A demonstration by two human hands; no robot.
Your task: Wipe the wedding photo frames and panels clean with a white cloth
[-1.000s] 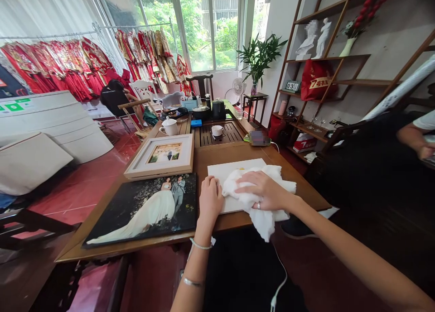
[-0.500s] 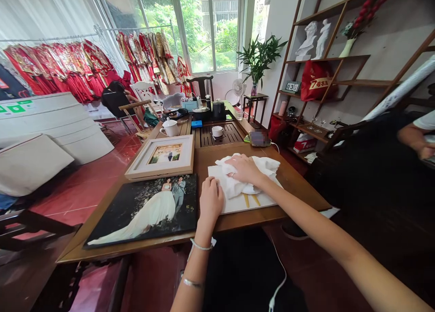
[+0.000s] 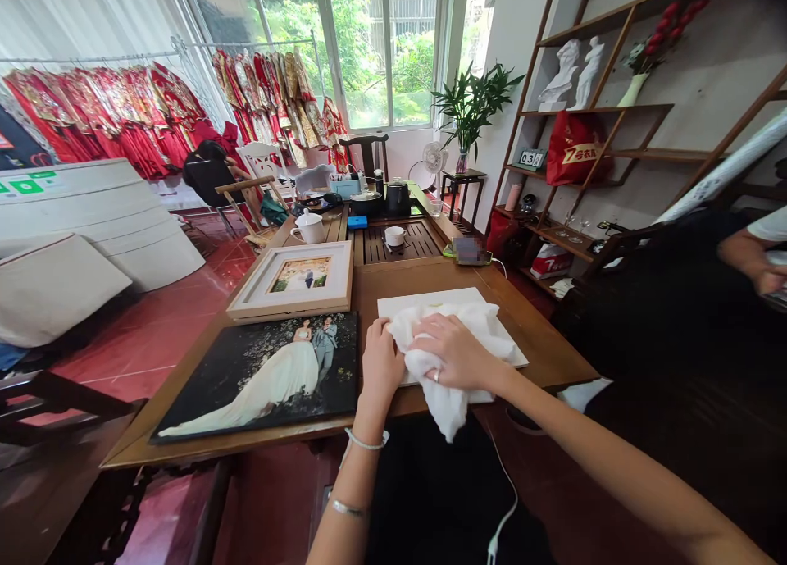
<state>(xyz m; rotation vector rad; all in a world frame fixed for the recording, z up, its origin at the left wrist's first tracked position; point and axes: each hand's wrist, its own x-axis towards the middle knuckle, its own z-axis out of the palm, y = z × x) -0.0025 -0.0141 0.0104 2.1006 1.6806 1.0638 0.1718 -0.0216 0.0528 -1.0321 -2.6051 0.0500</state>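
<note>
A white cloth (image 3: pixel 485 327) lies bunched over a flat white board (image 3: pixel 424 300) on the wooden table. My right hand (image 3: pixel 452 350) presses down on the cloth, fingers curled into it; one end hangs over the table's near edge. At the board's left edge, my left hand (image 3: pixel 381 356) grips with bent fingers, its fingertips partly hidden beside the cloth. Just left of it lies a dark wedding photo panel (image 3: pixel 264 376) showing a couple. Behind that panel rests a light wood picture frame (image 3: pixel 295 278) with a smaller photo in it.
Farther back on the table (image 3: pixel 393 282) stand a lidded white cup (image 3: pixel 308 226), a small white cup (image 3: pixel 394 236) on a slatted tea tray (image 3: pixel 418 252), and a black kettle (image 3: pixel 397 198). A phone (image 3: pixel 467 251) with a cable lies at the right edge. Another person's hand (image 3: pixel 768 278) shows at far right.
My right hand has drawn the cloth toward me, so an end now drops past the table edge. The board's far part is uncovered. My left hand stays at the board's left edge.
</note>
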